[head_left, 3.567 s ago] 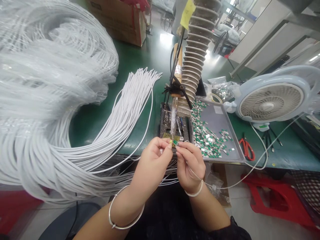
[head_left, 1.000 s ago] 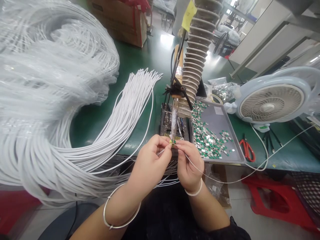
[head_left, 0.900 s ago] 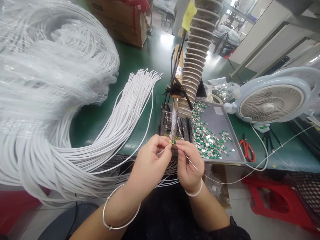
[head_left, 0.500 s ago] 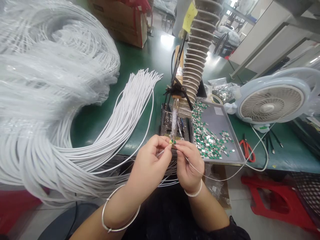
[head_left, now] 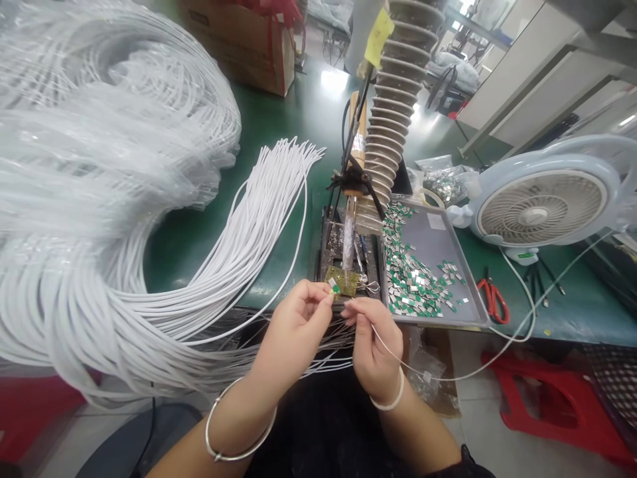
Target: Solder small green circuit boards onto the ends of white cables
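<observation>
- Left hand (head_left: 297,326) pinched a small green board (head_left: 333,287), just below-left of the soldering iron (head_left: 349,229) tip.
- Right hand (head_left: 374,342) pinched thin solder wire (head_left: 448,378) beside it.
- Joint likely unfinished; many loose boards (head_left: 413,279) lay in the tray (head_left: 430,236).

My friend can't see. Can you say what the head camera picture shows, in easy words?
Two hands work at a green table: the left hand pinches a tiny green chip and the right hand pinches a thin wire, just below a soldering iron. White cables lie left; a chip tray and a fan sit right.
</observation>
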